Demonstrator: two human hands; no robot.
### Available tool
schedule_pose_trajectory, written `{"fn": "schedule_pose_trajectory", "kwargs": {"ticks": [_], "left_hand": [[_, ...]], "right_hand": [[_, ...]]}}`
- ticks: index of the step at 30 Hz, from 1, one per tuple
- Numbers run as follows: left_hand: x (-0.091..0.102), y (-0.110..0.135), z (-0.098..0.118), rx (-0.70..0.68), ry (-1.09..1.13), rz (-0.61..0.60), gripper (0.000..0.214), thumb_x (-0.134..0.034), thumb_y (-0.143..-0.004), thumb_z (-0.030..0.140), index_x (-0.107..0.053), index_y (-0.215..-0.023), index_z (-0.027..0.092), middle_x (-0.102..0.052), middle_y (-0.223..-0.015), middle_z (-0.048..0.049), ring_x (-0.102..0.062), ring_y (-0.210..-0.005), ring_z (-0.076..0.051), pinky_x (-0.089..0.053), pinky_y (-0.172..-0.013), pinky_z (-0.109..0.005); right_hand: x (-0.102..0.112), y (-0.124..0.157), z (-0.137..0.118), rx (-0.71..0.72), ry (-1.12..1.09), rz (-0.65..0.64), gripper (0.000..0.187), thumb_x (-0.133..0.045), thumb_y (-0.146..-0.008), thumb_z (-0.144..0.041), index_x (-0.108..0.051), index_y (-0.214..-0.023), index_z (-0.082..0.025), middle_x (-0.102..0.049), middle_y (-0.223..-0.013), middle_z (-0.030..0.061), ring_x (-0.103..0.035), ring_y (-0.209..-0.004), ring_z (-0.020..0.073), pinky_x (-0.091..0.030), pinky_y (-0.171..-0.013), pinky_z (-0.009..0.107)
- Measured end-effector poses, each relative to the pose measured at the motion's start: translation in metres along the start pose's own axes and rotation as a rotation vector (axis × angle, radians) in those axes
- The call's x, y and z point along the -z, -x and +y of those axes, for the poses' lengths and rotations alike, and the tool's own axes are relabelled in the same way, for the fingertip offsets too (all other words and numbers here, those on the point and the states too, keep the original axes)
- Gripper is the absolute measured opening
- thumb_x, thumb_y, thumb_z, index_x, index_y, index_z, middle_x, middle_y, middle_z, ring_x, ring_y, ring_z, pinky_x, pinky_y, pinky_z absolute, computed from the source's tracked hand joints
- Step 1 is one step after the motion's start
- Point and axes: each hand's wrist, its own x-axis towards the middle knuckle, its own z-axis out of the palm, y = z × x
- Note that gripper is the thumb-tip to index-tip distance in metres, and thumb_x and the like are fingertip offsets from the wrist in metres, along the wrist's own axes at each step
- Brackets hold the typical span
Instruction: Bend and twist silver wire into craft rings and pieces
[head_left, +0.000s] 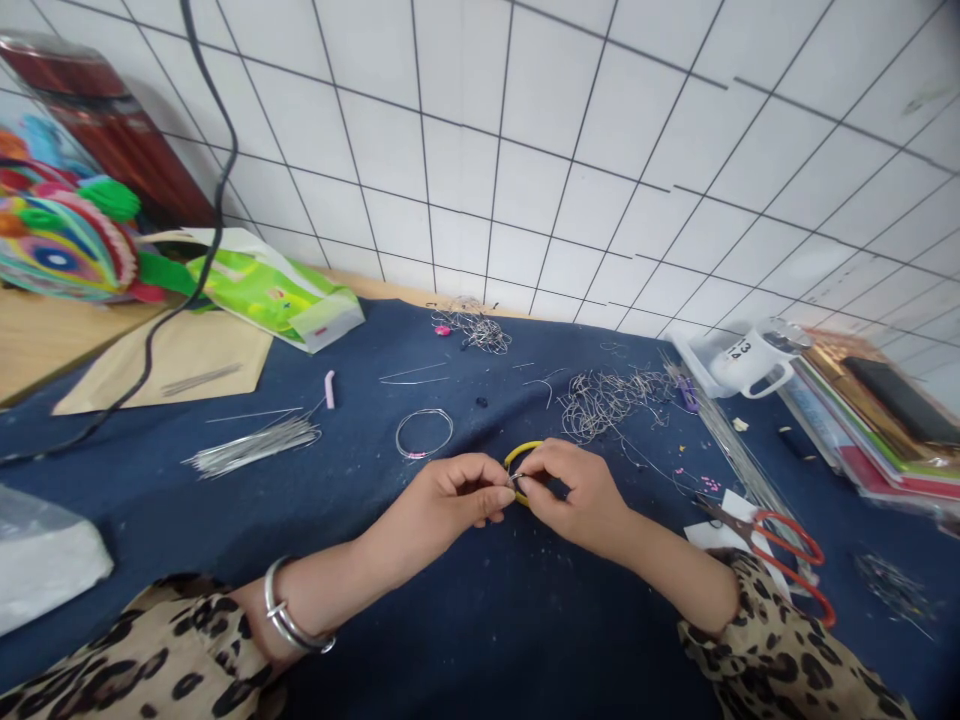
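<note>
Metal bit (pixel 514 479) (too tiny to identify) is pinched between my left hand (pixel 463 492) and right hand (pixel 574 492); a slackened pinch could lose it toward the far edge of the bench (pixel 480 615).

5 o'clock of centre: metallic piece (pixel 514 479), too small to identify; yellow handle (pixel 523 449) part-hidden by right hand (pixel 576 495). 8 o'clock: white bag (pixel 46 565) cut by left edge. 4 o'clock: dark tangle (pixel 891 588), blurred.
</note>
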Motion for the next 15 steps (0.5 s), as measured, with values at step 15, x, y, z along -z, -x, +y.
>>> {"fn": "schedule_pose_trajectory", "kwargs": {"ticks": [15], "left_hand": [[0.0026, 0.0045, 0.0063, 0.001, -0.304, -0.099, 0.018, -0.047, -0.083, 0.028, -0.061, -0.081, 0.017, -0.06, -0.072, 0.0, -0.052, -0.053, -0.009, -0.042, -0.051, -0.021]], "right_hand": [[0.0052, 0.0009, 0.0088, 0.089, 0.121, 0.073, 0.009, -0.049, -0.079, -0.014, -0.057, -0.078, -0.018, -0.057, -0.072, 0.002, -0.051, -0.067, 0.0122, -0.043, -0.065, 0.026]]}}
